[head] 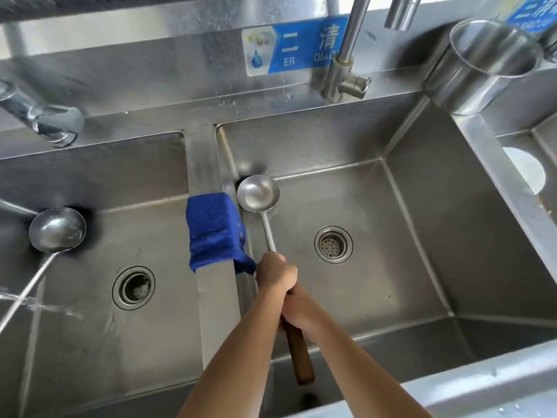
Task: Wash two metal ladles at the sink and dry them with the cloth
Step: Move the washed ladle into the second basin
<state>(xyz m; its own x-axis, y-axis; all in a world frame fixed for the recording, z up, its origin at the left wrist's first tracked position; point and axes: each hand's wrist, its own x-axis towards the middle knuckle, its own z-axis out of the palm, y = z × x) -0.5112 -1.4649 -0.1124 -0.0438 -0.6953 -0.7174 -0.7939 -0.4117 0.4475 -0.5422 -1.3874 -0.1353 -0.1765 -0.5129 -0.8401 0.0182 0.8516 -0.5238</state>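
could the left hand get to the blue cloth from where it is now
Probably yes. The left hand grips the ladle shaft right beside the blue cloth draped over the divider, with nothing between them; it would only need to let go of the ladle.

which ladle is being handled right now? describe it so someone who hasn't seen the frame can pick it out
Start at the steel divider with the blue cloth draped over it. In the basin right of it, the held ladle has its bowl by the cloth and a brown wooden grip; the left hand and right hand clasp it. The other ladle lies untouched in the left basin.
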